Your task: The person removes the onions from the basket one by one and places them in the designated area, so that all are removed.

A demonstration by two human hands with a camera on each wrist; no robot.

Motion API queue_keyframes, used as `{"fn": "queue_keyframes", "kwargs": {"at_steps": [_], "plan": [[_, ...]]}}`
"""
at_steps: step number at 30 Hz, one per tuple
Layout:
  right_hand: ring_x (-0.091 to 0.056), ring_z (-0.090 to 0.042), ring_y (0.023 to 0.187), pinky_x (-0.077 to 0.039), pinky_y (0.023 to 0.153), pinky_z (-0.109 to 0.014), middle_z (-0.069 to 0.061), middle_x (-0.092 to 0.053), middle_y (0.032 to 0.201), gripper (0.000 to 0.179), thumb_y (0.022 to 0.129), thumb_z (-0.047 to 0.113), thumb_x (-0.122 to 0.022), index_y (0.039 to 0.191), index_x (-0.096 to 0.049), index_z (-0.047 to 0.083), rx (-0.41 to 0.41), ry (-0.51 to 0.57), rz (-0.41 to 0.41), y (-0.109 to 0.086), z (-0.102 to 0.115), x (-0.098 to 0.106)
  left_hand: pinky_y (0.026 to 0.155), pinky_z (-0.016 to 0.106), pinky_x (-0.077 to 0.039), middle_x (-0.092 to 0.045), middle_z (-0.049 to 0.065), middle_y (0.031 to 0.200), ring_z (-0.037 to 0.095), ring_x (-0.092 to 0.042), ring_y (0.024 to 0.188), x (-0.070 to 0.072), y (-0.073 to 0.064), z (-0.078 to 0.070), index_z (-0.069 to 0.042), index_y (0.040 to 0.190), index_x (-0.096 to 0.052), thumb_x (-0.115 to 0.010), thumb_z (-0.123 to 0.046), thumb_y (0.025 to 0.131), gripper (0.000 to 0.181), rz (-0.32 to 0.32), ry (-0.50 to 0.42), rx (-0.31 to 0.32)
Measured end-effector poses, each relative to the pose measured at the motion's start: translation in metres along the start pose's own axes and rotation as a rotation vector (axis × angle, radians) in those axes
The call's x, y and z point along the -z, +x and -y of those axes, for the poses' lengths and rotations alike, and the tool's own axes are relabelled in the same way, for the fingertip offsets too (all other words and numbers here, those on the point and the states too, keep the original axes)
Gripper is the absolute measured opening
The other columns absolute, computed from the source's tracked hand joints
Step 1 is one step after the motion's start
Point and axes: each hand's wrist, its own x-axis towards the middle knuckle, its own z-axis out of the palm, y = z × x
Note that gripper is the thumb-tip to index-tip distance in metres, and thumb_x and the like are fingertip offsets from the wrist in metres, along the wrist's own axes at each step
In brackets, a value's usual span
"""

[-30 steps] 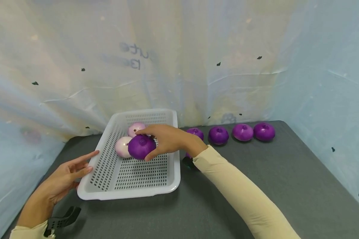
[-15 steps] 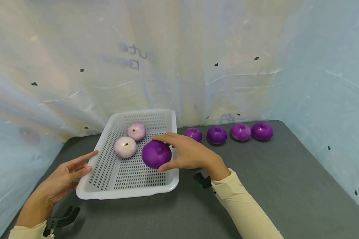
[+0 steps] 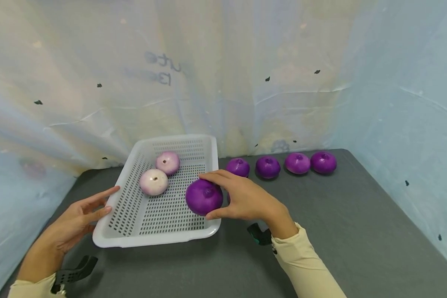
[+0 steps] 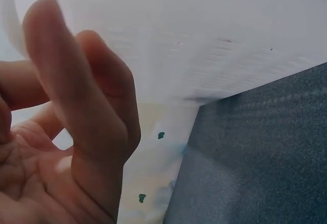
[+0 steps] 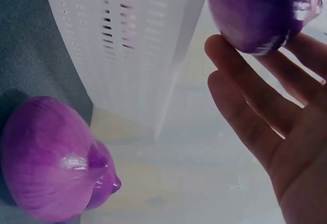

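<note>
In the head view my right hand [image 3: 247, 198] holds a dark purple onion [image 3: 203, 197] between thumb and fingers. The onion hangs over the right part of a white perforated plastic basket [image 3: 160, 239]. Inside the basket lie a pale onion [image 3: 154, 182] and a pinkish onion [image 3: 167, 162], close together at the left. My left hand [image 3: 76, 221] touches the basket's left rim with its fingertips and thumb. In the right wrist view the held onion [image 5: 260, 14] shows above the fingers, outside the basket wall [image 5: 117, 40] in that image.
Several purple onions, such as this one [image 3: 323, 162], stand in a row along the back of the dark grey table [image 3: 342, 215]. Another purple onion [image 5: 46, 157], close to the basket, is mostly hidden by my right hand in the head view. Plastic sheeting [image 3: 223, 82] hangs behind.
My right hand has moved the purple onion right and toward me, from over the pale onions to near the basket's right rim. My left hand has stayed at the left rim.
</note>
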Motion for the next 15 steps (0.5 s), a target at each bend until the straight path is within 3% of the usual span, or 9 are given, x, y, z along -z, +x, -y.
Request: {"fn": "queue_keyframes", "kwargs": {"at_steps": [7,15], "plan": [[-0.05,-0.004,0.13,-0.047,0.106,-0.033,0.012,-0.047,0.148,0.087,0.077,0.053,-0.082,0.152,-0.04,0.035,-0.009,0.005,0.026,-0.005,0.0,0.002,0.079,0.041,-0.06,-0.057,-0.008,0.119,0.009,-0.068,0.107,0.0,0.003,0.002,-0.026,0.16,-0.023,-0.049,-0.013,0.106,0.062,0.033,-0.083,-0.044],[-0.051,-0.004,0.128,-0.047,0.106,-0.033,0.012,-0.048,0.146,0.087,0.077,0.054,-0.081,0.152,-0.041,0.032,-0.028,-0.046,0.001,-0.011,-0.005,0.009,0.082,0.041,-0.059,-0.06,-0.015,0.122,0.008,-0.067,0.109,0.008,0.001,0.005,-0.029,0.159,-0.024,-0.044,-0.015,0.108,0.057,0.078,-0.146,-0.016]]}}
